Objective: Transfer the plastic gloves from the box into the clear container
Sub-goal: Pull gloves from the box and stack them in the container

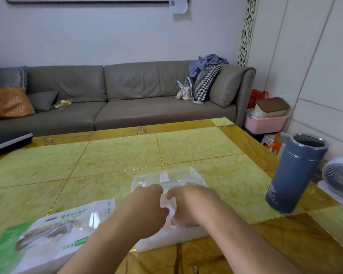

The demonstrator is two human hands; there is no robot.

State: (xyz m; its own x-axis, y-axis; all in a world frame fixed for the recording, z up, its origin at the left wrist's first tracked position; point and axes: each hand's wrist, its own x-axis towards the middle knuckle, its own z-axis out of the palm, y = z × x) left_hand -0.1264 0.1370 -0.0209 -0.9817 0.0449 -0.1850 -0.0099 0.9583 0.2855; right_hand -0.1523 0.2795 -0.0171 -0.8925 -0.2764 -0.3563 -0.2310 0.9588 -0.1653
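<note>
Both hands are curling over the clear rectangular plastic container point(167, 179) on the glossy yellow-green tiled table point(107, 155). The left hand point(145, 204) and right hand point(188, 204) are pinching filmy translucent plastic gloves point(167, 206) inside it. The green-and-white cardboard box point(53, 232) is lying near-left; a matte blue-grey cylindrical flask point(293, 175) is standing well apart near the right edge.

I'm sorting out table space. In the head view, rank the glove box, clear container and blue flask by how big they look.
1. glove box, though it lies nearest the camera
2. clear container, partly hidden by the hands
3. blue flask
</note>
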